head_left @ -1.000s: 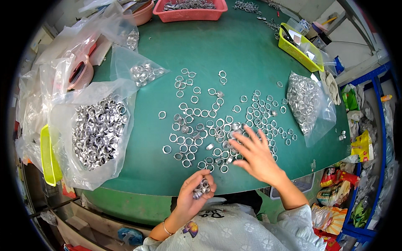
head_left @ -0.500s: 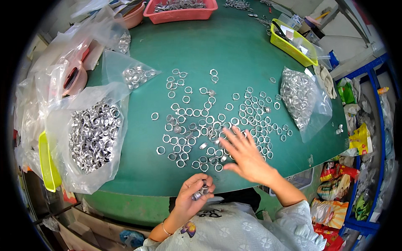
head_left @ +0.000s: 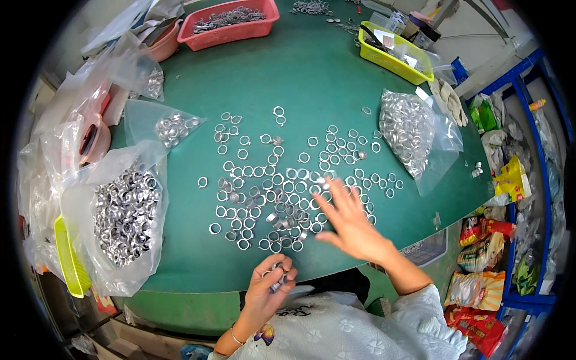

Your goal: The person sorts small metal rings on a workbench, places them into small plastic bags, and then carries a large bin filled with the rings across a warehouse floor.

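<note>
- From where I stand, the left hand (head_left: 271, 283) is at the near edge of the green tabletop (head_left: 300, 78), curled closed round a few small silver metal rings (head_left: 276, 280).
- The right hand (head_left: 354, 227) is palm down, fingers spread, over the near right part of the loose rings (head_left: 272, 218); it is blurred, and I can't tell whether the fingertips touch any.
- Those loose rings lie across the middle and near part of the tabletop, thickest just left of the right hand, sparser toward the far side.
- By my reckoning, only a little is gathered in the left hand; the bulk of the loose lot is left on the green surface.
- More are already bagged: a bulging clear plastic bag (head_left: 407, 132) on the right, a wide-open milky plastic bag (head_left: 127, 216) on the left, and a small clear plastic bag (head_left: 174, 128) just beyond that one. Whether any is finished, I can't say.
- A pink plastic tray (head_left: 231, 39) of metal parts stands at the far left.
- Against half a second ago, the left hand still grips its rings and the right is still spread, but the rings left of its fingers look more bunched, and a clearer strip of green shows just beyond its fingertips.
- The whole view has also swung, setting the bags and tray farther left in it.
</note>
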Available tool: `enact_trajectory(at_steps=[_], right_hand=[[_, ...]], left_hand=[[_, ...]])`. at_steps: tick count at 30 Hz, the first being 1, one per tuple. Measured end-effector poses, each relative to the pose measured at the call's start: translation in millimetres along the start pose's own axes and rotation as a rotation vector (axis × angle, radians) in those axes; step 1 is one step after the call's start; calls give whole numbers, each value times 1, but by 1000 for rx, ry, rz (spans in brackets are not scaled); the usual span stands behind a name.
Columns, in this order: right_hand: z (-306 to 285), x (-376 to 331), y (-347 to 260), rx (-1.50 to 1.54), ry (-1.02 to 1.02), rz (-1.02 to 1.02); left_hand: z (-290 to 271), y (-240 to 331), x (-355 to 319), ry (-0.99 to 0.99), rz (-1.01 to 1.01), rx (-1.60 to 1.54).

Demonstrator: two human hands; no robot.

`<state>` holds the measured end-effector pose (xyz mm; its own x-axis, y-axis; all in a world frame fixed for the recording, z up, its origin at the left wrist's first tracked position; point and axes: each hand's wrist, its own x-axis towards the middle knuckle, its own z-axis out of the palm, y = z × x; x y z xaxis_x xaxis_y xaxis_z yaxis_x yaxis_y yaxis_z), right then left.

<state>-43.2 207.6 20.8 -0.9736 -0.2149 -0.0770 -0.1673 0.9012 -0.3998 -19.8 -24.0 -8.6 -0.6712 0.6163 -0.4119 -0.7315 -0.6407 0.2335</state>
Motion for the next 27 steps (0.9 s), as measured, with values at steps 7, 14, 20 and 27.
enact_trajectory(at_steps=[7,14,20,27], right_hand=[[-2,-16,-20,219,-164,-221],[-15,-34,13,7,113,91],[5,-46,1,68,52,116],[9,-37,-4,9,58,64]], left_hand=[[4,-2,0,8,5,26],[1,-5,1,-13,-61,128],[9,-12,4,-23,-104,176],[6,-8,-2,-76,-178,159]])
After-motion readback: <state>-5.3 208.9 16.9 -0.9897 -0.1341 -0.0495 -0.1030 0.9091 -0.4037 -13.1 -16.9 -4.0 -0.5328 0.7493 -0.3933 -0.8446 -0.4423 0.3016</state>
